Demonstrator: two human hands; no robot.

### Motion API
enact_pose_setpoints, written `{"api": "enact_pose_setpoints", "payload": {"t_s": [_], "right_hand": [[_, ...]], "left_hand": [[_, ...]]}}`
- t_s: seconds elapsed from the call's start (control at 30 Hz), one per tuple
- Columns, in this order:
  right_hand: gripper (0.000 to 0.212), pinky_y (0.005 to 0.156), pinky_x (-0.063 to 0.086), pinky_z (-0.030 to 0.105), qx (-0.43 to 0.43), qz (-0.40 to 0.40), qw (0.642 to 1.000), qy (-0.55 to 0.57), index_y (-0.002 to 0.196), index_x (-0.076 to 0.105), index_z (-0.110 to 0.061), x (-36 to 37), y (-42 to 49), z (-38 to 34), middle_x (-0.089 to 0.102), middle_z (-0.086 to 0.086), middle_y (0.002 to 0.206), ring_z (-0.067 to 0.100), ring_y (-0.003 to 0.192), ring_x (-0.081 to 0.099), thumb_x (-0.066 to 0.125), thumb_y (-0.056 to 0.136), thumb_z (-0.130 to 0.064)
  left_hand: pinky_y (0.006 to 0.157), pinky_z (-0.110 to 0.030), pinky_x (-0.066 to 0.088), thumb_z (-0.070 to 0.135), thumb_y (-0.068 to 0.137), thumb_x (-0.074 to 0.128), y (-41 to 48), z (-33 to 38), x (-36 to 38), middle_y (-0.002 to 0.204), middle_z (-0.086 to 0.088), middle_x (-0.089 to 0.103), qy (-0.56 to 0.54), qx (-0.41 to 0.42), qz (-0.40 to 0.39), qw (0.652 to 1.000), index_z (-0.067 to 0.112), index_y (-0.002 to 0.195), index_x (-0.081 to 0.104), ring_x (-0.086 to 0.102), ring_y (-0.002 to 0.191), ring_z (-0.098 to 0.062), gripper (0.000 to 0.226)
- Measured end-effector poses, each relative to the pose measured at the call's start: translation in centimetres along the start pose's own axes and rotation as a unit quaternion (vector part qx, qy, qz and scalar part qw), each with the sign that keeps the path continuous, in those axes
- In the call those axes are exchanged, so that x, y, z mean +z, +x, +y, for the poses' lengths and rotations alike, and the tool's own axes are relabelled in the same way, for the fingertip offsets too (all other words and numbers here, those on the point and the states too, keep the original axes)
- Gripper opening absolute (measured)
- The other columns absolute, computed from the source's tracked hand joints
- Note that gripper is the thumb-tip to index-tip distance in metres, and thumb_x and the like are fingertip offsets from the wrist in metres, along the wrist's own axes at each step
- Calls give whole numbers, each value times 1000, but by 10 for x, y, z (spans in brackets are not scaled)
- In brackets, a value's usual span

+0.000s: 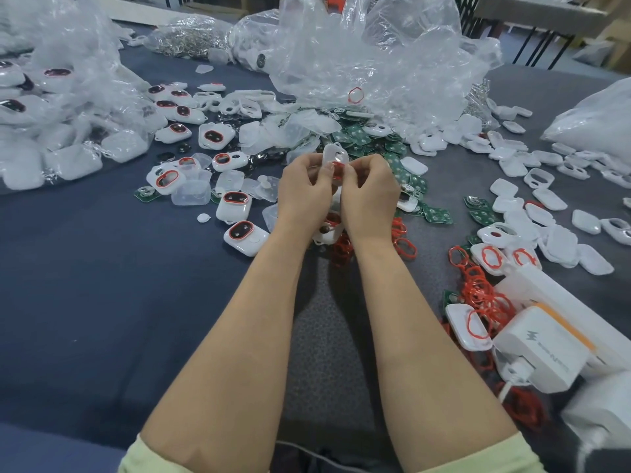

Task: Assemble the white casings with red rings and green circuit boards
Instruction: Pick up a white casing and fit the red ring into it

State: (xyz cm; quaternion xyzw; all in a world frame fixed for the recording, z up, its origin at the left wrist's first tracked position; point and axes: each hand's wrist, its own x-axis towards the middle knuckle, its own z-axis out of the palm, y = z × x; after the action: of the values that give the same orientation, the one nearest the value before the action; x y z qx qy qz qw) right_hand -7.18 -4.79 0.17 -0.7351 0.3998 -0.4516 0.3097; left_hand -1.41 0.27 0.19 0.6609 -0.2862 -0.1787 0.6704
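Both hands were up over the table (85, 285), mid scene, close together. The left hand (304, 189) gripped a white casing (333, 155) w/ thumb and curled fingers. The right hand (370, 189) pinched at a red ring (338, 170) on the casing's lower part. Couldn't tell if the ring was seated, as fingers covered most of it.

Risks, as I judged them:
- **Ring popping out:** the ring looked thin and floppy, so pressing one side in would prob. pop the other side out.
- **Ring damage:** a twist could leave it kinked, and a board might not sit flat on it after. Too hard a pinch might stretch it.
- **Dropped ring:** if it slipped, it'd fall into the loose red rings (404, 238) just under the wrists. No harm, but time gone.

The green circuit boards (358, 136) lay heaped just beyond the hands, some running under a crumpled plastic bag (375, 63). Reaching in there one-handed could snag the bag & drag parts along.

The finished casings (244, 237), w/ rings and dark inserts, lay to the left, and the empty casings (546, 199) to the right. An unfinished unit set down left could get mixed in unnoticed.

A white charger block (543, 349) sat near right among more rings, and its lead might catch some of them.
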Motion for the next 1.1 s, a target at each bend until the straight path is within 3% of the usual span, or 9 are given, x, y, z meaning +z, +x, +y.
{"api": "enact_pose_setpoints", "payload": {"t_s": [0.17, 0.27, 0.33, 0.43, 0.57, 0.73, 0.93, 1.03, 1.1], "right_hand": [[4, 72, 43, 22, 55, -61, 992, 100, 91, 55, -9, -5, 4, 2, 55, -6, 78, 12, 75, 54, 59, 91, -9], [14, 62, 51, 22, 166, -140, 947, 235, 105, 59, -6, -11, 11, 7, 62, 2, 88, 9, 69, 57, 59, 94, -14], [20, 58, 46, 20, 178, -177, 933, 258, 108, 63, 0, -12, 15, 11, 65, 6, 86, 7, 63, 56, 56, 95, -14], [23, 57, 47, 20, 170, -160, 941, 243, 109, 62, 4, -10, 15, 12, 66, 11, 89, 10, 65, 59, 56, 95, -13], [18, 49, 47, 16, 150, -142, 952, 227, 106, 61, 0, -7, 13, 12, 66, 13, 91, 11, 65, 60, 56, 95, -13], [9, 55, 49, 18, 182, -139, 924, 307, 88, 62, -10, -10, 12, 11, 66, -2, 70, 3, 57, 61, 56, 95, -12], [18, 55, 47, 20, 155, -123, 950, 241, 86, 60, -11, -10, 12, 11, 64, 1, 75, 5, 56, 56, 61, 93, -28], [19, 63, 47, 27, 137, -118, 964, 193, 86, 59, -11, -7, 12, 11, 64, 6, 84, 13, 66, 57, 60, 94, -28], [19, 60, 46, 23, 144, -117, 963, 197, 81, 59, -14, -8, 13, 11, 64, 3, 79, 9, 61, 57, 60, 93, -28]], "left_hand": [[92, -45, 54, 5, 97, 50, 2, -1, -2, 97, -15, 70, -55, -28, -6, 998, -1, 110, 59, 69, 90, -25, 18], [91, -39, 55, 4, 97, 50, 2, -1, -4, 88, -7, 70, -100, -40, -10, 994, 11, 96, 61, 69, 88, -21, 13], [88, -34, 56, 4, 97, 50, 2, -1, -6, 86, -4, 70, -119, -44, -15, 992, 15, 93, 60, 69, 85, -18, 16], [83, -29, 57, 4, 98, 48, 2, -2, -6, 89, -10, 70, -120, -42, -32, 991, -1, 109, 60, 70, 83, -19, 17], [78, -25, 57, 5, 98, 48, 1, -1, -5, 90, -10, 70, -128, -46, -31, 990, -4, 114, 59, 69, 80, -16, 21], [94, -34, 53, 3, 95, 54, -1, -2, -5, 106, -13, 70, -141, -51, -62, 987, -2, 123, 54, 69, 99, -21, 28], [97, -41, 52, 3, 95, 53, 0, -3, -2, 106, -16, 70, -86, -33, -66, 993, -2, 120, 56, 68, 102, -23, 25], [93, -36, 54, 3, 95, 54, 0, -4, -1, 102, -15, 71, -100, -41, -62, 992, -5, 120, 56, 69, 96, -21, 26], [89, -33, 55, 4, 94, 56, 0, -4, -1, 98, -14, 72, -111, -39, -60, 991, -5, 117, 57, 70, 92, -20, 25]]}}
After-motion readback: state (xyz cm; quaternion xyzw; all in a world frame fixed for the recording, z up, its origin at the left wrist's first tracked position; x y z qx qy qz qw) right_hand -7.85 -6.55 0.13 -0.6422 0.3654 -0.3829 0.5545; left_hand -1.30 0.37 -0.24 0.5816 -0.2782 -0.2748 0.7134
